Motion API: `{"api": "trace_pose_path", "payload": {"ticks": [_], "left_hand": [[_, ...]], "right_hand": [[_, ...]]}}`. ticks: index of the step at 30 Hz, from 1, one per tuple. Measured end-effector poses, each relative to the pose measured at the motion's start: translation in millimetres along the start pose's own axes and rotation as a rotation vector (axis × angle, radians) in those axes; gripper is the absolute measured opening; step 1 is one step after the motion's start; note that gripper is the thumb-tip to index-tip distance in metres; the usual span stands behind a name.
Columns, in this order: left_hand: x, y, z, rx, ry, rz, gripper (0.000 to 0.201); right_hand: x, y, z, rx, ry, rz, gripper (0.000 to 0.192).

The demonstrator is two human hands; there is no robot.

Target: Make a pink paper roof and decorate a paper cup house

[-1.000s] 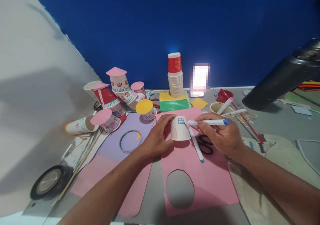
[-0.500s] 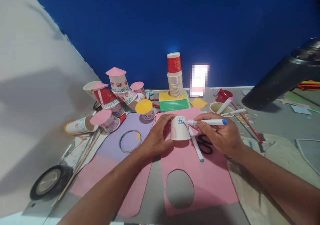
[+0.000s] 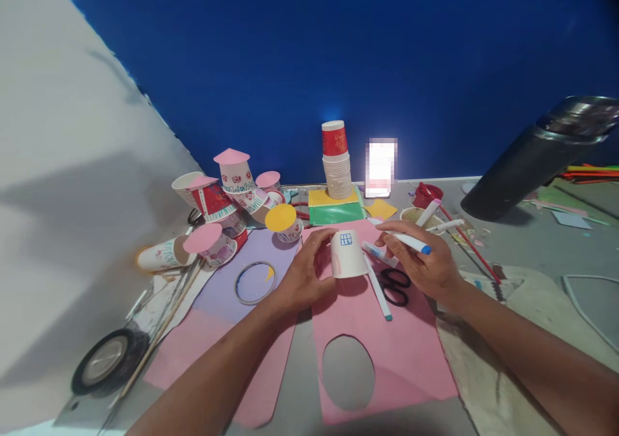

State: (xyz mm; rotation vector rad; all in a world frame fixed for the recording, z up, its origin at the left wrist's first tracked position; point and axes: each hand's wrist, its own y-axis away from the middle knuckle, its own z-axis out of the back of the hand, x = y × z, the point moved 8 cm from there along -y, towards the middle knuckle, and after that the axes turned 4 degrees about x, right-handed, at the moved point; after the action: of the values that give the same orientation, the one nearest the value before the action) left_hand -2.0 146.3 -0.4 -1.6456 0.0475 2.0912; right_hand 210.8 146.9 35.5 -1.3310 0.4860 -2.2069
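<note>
A white paper cup [image 3: 349, 262], upside down with a small blue window grid drawn near its top, is gripped from the left by my left hand [image 3: 309, 271]. My right hand [image 3: 428, 262] is closed around a white marker [image 3: 409, 240] with a blue end, held to the right of the cup and apart from it. Just beneath that hand lies what looks like a marker cap or glue tube [image 3: 380, 253], partly covered. Beside the cup, a marker with a teal end [image 3: 378, 291] and black-handled scissors [image 3: 395, 287] rest on pink paper [image 3: 411, 358] with a round hole.
Decorated cups with paper roofs [image 3: 232, 178] cluster at the left. A stack of paper cups [image 3: 337, 175] stands behind, near a glowing phone [image 3: 381, 168]. A black flask [image 3: 527, 165] leans at right; tape rolls [image 3: 104, 362] and sticks lie left.
My right hand has drawn the marker away from the cup to the right, its blue end tilting downward. My left hand still holds the cup. The view has shifted slightly.
</note>
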Motion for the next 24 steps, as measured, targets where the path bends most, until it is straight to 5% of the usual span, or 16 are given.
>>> {"api": "trace_pose_path", "payload": {"ticks": [4,10,14,24], "left_hand": [[-4,2,-0.5,0.03,-0.004,-0.069,0.078],[-4,6,-4.3,0.066,-0.143,-0.117,0.083],[-5,9,-8.2,0.058,-0.139,-0.133,0.09],[-4,9,-8.2,0.042,-0.055,-0.057,0.101]], "right_hand": [[0,-1,-4,0.085,0.055,0.008,0.025],[2,0,-20,0.237,0.183,0.137,0.082],[3,3,-27,0.288,0.227,0.228,0.101],[-3,3,-25,0.259,0.204,0.132,0.074]]}}
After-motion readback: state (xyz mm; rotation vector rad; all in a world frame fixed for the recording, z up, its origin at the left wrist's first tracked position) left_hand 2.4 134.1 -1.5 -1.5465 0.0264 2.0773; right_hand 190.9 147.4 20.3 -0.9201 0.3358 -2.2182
